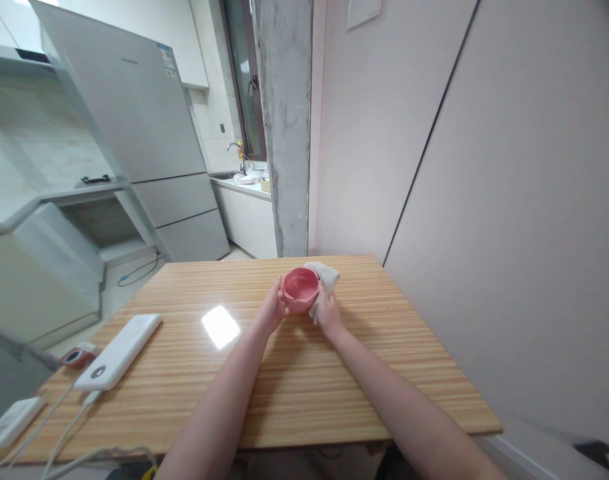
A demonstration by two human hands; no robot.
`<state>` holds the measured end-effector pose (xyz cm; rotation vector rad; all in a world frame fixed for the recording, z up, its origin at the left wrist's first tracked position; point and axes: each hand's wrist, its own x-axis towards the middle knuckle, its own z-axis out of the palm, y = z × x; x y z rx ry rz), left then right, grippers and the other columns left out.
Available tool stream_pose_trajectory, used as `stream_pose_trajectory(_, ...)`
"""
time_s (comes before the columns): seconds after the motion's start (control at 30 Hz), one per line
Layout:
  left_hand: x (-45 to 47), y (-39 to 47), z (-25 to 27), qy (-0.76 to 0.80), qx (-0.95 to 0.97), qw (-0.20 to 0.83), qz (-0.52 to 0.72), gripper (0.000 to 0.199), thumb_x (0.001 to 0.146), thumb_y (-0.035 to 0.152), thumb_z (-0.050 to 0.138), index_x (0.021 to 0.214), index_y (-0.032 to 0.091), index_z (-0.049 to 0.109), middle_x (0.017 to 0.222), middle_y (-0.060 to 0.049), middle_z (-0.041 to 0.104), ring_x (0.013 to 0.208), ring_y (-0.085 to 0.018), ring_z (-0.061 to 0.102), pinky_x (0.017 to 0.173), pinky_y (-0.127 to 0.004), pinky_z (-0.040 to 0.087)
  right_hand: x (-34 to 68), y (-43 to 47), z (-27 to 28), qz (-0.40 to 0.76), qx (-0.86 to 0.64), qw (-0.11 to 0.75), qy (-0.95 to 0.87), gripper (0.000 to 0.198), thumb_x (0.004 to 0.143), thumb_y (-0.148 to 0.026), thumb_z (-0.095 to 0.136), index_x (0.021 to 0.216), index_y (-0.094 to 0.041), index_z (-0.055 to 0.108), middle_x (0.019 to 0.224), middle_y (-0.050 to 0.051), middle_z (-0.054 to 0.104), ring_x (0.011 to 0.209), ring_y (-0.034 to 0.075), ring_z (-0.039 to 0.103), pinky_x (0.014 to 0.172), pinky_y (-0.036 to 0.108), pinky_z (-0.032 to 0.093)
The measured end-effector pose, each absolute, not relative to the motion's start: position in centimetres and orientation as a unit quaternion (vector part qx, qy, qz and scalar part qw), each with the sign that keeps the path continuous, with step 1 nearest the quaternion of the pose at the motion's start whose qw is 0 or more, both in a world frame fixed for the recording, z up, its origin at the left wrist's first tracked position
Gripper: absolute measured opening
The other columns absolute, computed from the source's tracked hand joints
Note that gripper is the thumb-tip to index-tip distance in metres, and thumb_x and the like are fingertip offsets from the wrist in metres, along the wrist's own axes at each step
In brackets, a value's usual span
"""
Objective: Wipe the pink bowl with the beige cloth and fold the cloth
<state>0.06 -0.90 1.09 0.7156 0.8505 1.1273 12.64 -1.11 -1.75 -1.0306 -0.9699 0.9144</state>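
A pink bowl point(301, 285) is held up above the far half of the wooden table, its hollow tipped toward me. My left hand point(273, 305) grips the bowl by its left side, fingers closed around the wall. On the opposite side, my right hand point(328, 308) is closed on a light grey cloth point(325, 272) and presses it against the bowl's right side. Part of the cloth sticks out behind the rim, and a fold hangs below beside the fingers. Some fingertips are hidden behind the bowl and cloth.
On the wooden table point(384, 373), a white power bank point(122, 350) with cables lies at left. Near it are a small red object point(78, 357) and a white power strip point(12, 423). A pale wall point(484, 233) runs along the right. Behind stand a concrete pillar point(287, 133) and a fridge point(129, 100).
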Motion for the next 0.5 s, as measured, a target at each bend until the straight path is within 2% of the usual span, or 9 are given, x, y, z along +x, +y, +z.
stream_pose_trajectory(0.07,-0.1,-1.1,1.1,0.39,0.325,0.737,0.446,0.044,0.084,0.049,0.055,0.112,0.015,0.065,0.105,-0.013,0.07,0.08,-0.022,0.067,0.061,-0.029,0.054,13.8,-0.2,-1.4,0.427,-0.452,0.657,-0.426,0.06,0.078,-0.07,0.044,0.094,-0.017,0.069,0.1,0.008,0.073,0.105,0.025,0.064,0.096,0.038,0.047)
stream_pose_trajectory(0.13,0.0,-1.1,0.9,0.398,0.317,0.736,0.447,0.04,0.085,0.043,0.056,0.112,0.015,0.065,0.108,-0.013,0.069,0.083,-0.023,0.067,0.063,-0.031,0.054,14.2,0.1,-1.3,0.451,-0.453,0.63,-0.441,0.06,0.075,-0.072,0.047,0.09,-0.018,0.07,0.094,0.007,0.074,0.102,0.026,0.066,0.094,0.037,0.049)
stream_pose_trajectory(0.33,0.6,-0.3,0.4,0.333,0.253,0.673,0.61,0.042,0.093,0.042,0.039,0.111,0.013,0.063,0.113,-0.011,0.068,0.099,-0.019,0.065,0.081,-0.028,0.054,11.5,-1.8,-2.3,0.413,-0.438,0.621,-0.502,0.054,0.077,-0.071,0.048,0.086,-0.022,0.07,0.095,0.008,0.073,0.113,0.023,0.06,0.106,0.038,0.04)
stream_pose_trajectory(0.4,0.6,-0.4,0.6,0.343,0.264,0.674,0.598,0.045,0.093,0.047,0.038,0.113,0.014,0.062,0.108,-0.01,0.069,0.094,-0.018,0.066,0.077,-0.027,0.054,11.5,-1.7,-2.3,0.402,-0.448,0.635,-0.483,0.055,0.077,-0.07,0.047,0.088,-0.021,0.069,0.095,0.008,0.073,0.113,0.023,0.059,0.106,0.038,0.039)
stream_pose_trajectory(0.5,0.4,-0.8,0.7,0.392,0.296,0.701,0.517,0.048,0.089,0.054,0.044,0.112,0.015,0.063,0.096,-0.011,0.07,0.078,-0.018,0.067,0.062,-0.026,0.054,13.1,-0.4,-1.9,0.405,-0.449,0.665,-0.439,0.055,0.078,-0.067,0.047,0.095,-0.02,0.069,0.1,0.006,0.073,0.111,0.024,0.06,0.103,0.039,0.042)
